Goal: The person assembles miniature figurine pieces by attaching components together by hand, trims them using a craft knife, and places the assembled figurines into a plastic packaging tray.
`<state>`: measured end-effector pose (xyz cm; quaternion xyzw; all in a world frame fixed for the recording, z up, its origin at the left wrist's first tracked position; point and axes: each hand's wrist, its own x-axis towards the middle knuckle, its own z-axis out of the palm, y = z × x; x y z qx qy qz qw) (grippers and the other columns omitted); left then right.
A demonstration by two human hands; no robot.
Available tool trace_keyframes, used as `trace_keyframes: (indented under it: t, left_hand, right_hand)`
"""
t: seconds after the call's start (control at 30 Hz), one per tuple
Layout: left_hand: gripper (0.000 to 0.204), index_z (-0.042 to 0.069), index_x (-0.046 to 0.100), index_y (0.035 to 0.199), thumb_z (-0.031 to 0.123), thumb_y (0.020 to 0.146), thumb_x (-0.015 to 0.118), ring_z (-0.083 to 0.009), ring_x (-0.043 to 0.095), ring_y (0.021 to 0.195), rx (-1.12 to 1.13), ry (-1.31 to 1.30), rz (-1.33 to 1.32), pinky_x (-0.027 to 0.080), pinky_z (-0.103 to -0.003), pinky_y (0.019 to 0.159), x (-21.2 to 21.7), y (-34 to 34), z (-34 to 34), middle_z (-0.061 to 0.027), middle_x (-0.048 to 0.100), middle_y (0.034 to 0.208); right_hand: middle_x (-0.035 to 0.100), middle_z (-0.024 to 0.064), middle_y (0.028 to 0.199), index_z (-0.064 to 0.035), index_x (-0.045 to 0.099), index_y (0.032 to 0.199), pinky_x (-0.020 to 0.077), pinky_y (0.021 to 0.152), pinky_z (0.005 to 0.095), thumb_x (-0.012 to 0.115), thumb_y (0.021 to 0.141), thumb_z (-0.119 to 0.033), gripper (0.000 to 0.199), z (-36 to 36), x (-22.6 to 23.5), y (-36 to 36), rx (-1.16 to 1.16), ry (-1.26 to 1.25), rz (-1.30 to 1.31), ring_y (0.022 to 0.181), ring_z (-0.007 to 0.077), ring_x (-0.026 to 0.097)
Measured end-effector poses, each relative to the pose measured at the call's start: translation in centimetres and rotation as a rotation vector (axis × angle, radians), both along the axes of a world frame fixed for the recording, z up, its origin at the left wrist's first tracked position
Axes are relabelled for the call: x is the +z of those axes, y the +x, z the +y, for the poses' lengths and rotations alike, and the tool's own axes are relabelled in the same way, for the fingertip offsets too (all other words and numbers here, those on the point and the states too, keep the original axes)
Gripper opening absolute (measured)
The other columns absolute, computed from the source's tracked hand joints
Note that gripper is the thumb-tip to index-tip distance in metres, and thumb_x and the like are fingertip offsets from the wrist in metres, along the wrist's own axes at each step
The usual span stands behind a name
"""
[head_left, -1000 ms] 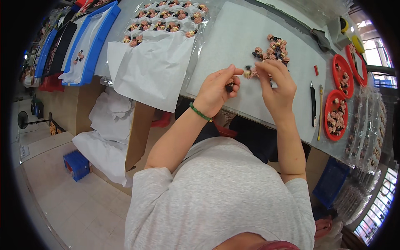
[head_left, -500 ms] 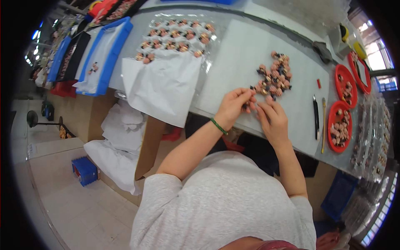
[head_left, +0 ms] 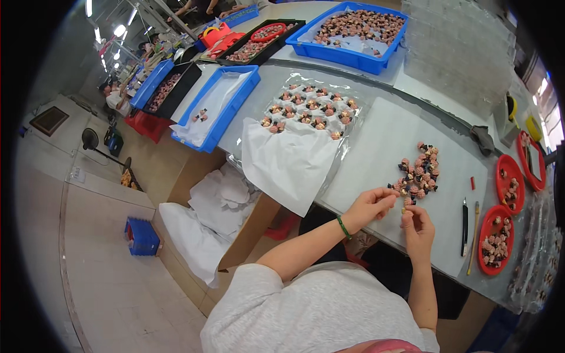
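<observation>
My left hand (head_left: 372,210), with a green bracelet at its wrist, is closed in a pinch at the lower left of a pile of small pink, black and gold ornaments (head_left: 422,170). Whatever its fingertips hold is too small to make out. Close beside it, my right hand (head_left: 418,230) pinches a small pink-and-gold ornament (head_left: 406,208) between thumb and fingers. Both hands are over the near part of a white work sheet (head_left: 368,159) on the table, and the pile lies just beyond them.
To the left, similar ornaments sit in rows on a plastic-and-paper tray (head_left: 282,144). A black-handled tool (head_left: 465,226), a thin stick (head_left: 473,238) and red dishes (head_left: 488,267) stand right. Blue trays (head_left: 213,141) lie left and at the back. An open carton (head_left: 250,235) is below the table.
The view has shifted, so the table sits lower and farther right, and the back blue tray of ornaments shows. My hands have moved slightly apart, with the ornament now showing at my right fingertips.
</observation>
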<state>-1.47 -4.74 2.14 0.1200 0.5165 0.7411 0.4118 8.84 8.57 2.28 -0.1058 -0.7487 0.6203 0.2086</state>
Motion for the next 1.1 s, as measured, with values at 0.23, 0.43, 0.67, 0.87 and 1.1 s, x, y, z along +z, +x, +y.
trace_keyframes:
  t: [0.23,0.43,0.67,0.87,1.1]
  left_hand:
    - [0.018,0.003,0.061,0.097,0.018,0.088,0.055,-0.0012,0.040,0.058,-0.066,0.072,0.192,0.032,-0.017,0.052,0.0,1.0,0.3,0.0053,0.052,0.069]
    - [0.017,0.002,0.060,0.081,0.019,0.084,0.059,-0.0027,0.044,0.057,0.123,-0.011,0.233,0.037,-0.019,0.050,-1.0,1.1,0.9,0.0031,0.054,0.064]
    - [0.016,0.001,0.058,0.087,0.016,0.083,0.060,-0.0035,0.047,0.059,0.156,0.078,0.229,0.040,-0.019,0.053,-0.9,1.0,0.3,0.0013,0.056,0.070]
    - [0.017,0.001,0.058,0.092,0.016,0.083,0.061,-0.0042,0.049,0.061,0.206,0.043,0.173,0.042,-0.019,0.055,-0.3,0.9,0.5,0.0002,0.057,0.072]
    - [0.015,0.001,0.060,0.089,0.014,0.082,0.061,-0.0044,0.050,0.062,0.121,0.022,0.194,0.043,-0.019,0.056,0.2,0.7,0.2,-0.0005,0.059,0.075]
  right_hand:
    - [0.048,-0.0018,0.062,-0.0057,0.047,0.096,0.0312,0.039,0.0163,0.055,0.087,-0.033,0.030,-1.3,0.9,-1.2,0.041,-0.653,-0.190,0.044,0.0047,0.042]
    - [0.057,0.0046,0.076,-0.0021,0.049,0.101,0.0375,0.043,0.0163,0.057,0.086,-0.020,0.024,-2.5,-0.1,-0.4,-0.071,-0.635,-0.089,0.052,0.0072,0.051]
    - [0.059,0.0065,0.086,0.0019,0.053,0.101,0.0462,0.055,0.0187,0.056,0.086,-0.009,0.019,-2.5,-0.3,-0.8,-0.115,-0.529,-0.043,0.065,0.0114,0.058]
    - [0.059,0.0077,0.087,0.0028,0.054,0.101,0.0478,0.060,0.0198,0.057,0.085,-0.007,0.019,-2.9,-0.6,-0.9,-0.122,-0.572,-0.016,0.069,0.0125,0.059]
    - [0.060,0.0081,0.090,0.0024,0.056,0.099,0.0487,0.063,0.0213,0.058,0.085,-0.006,0.017,-2.5,-1.3,-0.5,-0.110,-0.402,0.015,0.074,0.0130,0.059]
